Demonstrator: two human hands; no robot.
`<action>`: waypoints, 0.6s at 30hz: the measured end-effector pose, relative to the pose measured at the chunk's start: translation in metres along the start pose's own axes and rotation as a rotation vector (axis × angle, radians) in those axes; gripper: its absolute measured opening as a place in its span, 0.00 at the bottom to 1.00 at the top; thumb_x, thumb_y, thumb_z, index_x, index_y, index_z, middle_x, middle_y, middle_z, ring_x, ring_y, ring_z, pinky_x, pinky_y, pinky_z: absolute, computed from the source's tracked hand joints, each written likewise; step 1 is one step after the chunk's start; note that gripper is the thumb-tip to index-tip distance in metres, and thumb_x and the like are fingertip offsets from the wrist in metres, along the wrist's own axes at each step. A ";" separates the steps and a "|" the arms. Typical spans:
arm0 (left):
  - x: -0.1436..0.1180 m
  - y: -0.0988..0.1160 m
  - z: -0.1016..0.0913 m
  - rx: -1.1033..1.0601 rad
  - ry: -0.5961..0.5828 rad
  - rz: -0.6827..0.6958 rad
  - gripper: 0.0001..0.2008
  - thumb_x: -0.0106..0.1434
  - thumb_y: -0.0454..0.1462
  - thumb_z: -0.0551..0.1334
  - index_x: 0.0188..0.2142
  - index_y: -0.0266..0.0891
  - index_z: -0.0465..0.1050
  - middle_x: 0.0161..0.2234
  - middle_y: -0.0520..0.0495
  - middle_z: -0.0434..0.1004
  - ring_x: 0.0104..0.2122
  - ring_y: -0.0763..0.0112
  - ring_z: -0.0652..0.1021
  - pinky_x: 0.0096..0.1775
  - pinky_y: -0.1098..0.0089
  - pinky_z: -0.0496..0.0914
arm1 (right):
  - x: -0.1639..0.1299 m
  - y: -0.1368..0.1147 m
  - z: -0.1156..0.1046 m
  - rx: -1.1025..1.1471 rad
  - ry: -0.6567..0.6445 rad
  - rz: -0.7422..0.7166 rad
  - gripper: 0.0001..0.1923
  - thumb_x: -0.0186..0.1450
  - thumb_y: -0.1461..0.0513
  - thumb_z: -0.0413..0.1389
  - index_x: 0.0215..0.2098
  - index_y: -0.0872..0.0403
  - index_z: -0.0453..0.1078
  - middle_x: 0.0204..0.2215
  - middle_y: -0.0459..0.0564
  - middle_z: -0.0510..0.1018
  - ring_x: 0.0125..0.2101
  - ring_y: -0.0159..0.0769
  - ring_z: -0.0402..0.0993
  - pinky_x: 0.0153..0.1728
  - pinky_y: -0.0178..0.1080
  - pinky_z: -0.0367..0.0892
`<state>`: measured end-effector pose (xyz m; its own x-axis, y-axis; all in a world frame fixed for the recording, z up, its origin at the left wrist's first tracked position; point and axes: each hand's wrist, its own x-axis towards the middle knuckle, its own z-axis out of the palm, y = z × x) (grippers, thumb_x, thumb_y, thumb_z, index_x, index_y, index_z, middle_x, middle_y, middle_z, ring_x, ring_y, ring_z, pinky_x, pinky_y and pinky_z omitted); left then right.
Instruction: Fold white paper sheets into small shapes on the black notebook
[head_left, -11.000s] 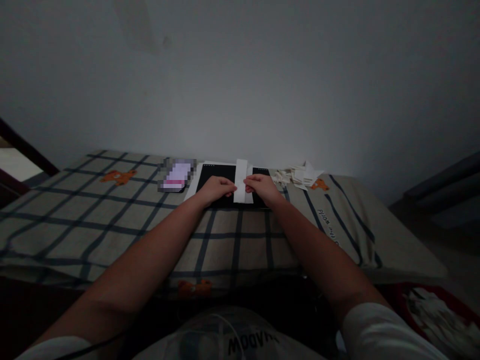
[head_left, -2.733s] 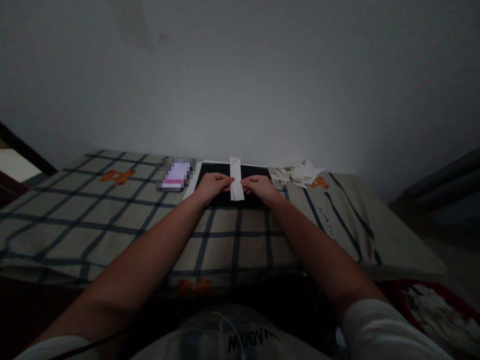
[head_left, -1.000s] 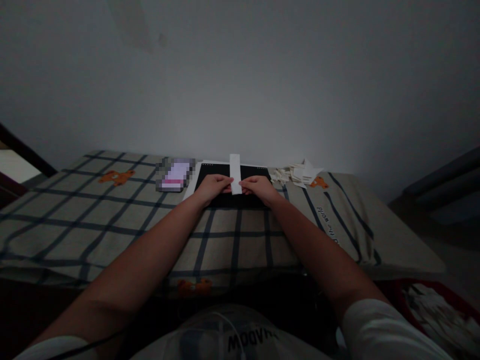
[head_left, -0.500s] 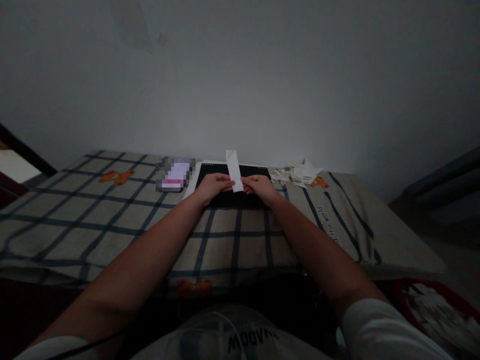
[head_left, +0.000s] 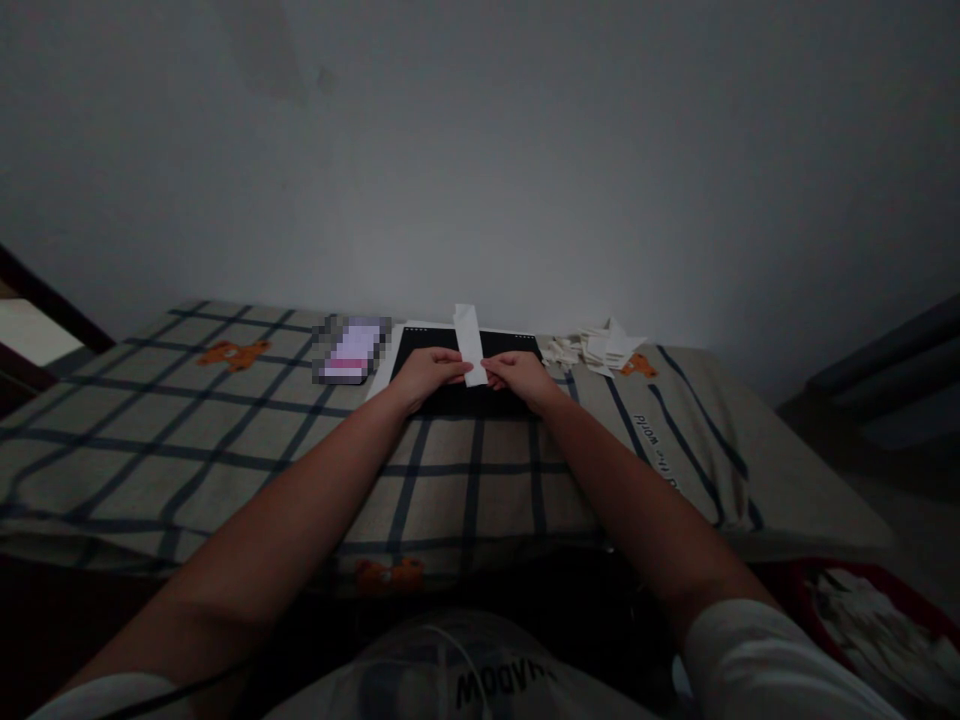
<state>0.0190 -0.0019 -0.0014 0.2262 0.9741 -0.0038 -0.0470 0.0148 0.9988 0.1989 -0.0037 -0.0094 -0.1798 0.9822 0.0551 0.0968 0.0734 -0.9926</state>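
A narrow white paper strip [head_left: 469, 335] stands tilted away from me between my two hands, above a black flat board or notebook [head_left: 480, 400] that lies on white sheets. My left hand [head_left: 429, 372] pinches the strip's left edge near its lower end. On the other side, my right hand [head_left: 525, 374] grips the right edge at about the same height. Both thumbs point inward on the paper. Any folds in the strip are too dim to make out clearly.
A checked cloth [head_left: 247, 440] covers the table. Left of the board lies a phone [head_left: 354, 350] with a lit, pixelated screen. Several folded paper pieces [head_left: 600, 348] are heaped at the right. A wall rises behind, and a red container [head_left: 885, 600] sits low at the right.
The paper strip's top has dipped slightly and shifted a little to the right. Both hands stay almost in place, still pinching it.
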 end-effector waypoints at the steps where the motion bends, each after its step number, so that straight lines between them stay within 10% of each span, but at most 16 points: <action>1: 0.000 0.000 0.000 0.006 -0.007 0.006 0.17 0.42 0.39 0.72 0.31 0.33 0.76 0.31 0.46 0.78 0.31 0.74 0.76 0.41 0.70 0.71 | 0.000 0.000 0.000 -0.005 0.004 -0.003 0.07 0.58 0.61 0.57 0.26 0.58 0.72 0.19 0.45 0.74 0.20 0.25 0.67 0.23 0.30 0.63; 18: -0.002 0.003 -0.002 0.136 0.013 0.011 0.14 0.43 0.43 0.71 0.24 0.35 0.76 0.23 0.48 0.75 0.24 0.76 0.72 0.33 0.72 0.69 | -0.002 -0.005 0.001 -0.026 0.033 -0.016 0.08 0.57 0.60 0.58 0.27 0.58 0.72 0.20 0.46 0.74 0.21 0.26 0.68 0.24 0.30 0.64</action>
<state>0.0163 -0.0031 0.0017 0.2134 0.9769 0.0069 0.0830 -0.0252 0.9962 0.1983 -0.0063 -0.0051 -0.1489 0.9860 0.0753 0.1199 0.0936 -0.9884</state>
